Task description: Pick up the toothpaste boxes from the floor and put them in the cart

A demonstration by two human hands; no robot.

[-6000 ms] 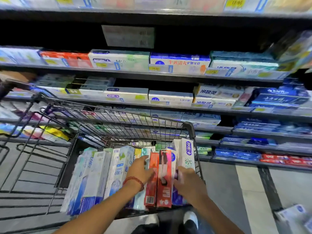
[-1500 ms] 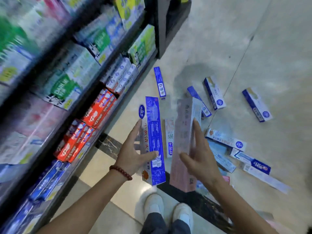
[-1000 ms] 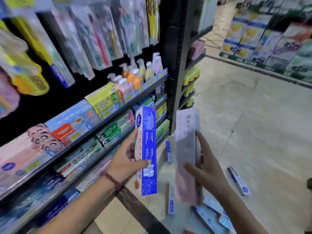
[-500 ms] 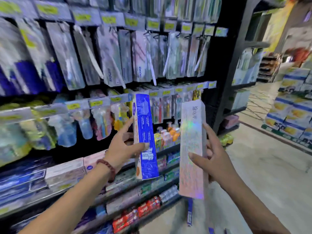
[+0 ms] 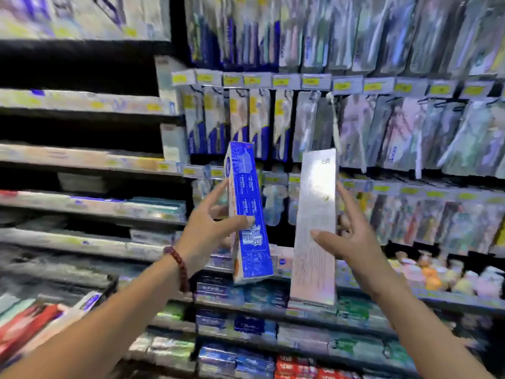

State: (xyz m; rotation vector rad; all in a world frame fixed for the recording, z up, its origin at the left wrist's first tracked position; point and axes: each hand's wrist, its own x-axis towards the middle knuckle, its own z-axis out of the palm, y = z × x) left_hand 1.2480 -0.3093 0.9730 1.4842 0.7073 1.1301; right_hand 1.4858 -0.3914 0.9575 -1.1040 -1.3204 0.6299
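Note:
My left hand [image 5: 206, 232] grips a blue toothpaste box [image 5: 250, 214] upright, thumb across its front and fingers behind it. My right hand [image 5: 347, 237] holds a pale pink, shiny toothpaste box [image 5: 314, 228] upright, thumb on the front face and fingers along its right edge. Both boxes are raised at chest height in front of the store shelves, a hand's width apart. Neither the cart nor the floor shows in this view.
Shelves of toothpaste boxes [image 5: 82, 206] fill the left side and the bottom. Hanging toothbrush packs [image 5: 382, 127] cover the upper right. A bottom corner at the left shows boxes standing on end [image 5: 41, 318]. A red bead bracelet [image 5: 179, 265] circles my left wrist.
The view has swung left from the floor and aisle to face the shelves. Both hands keep the same boxes upright, carried along with the turn.

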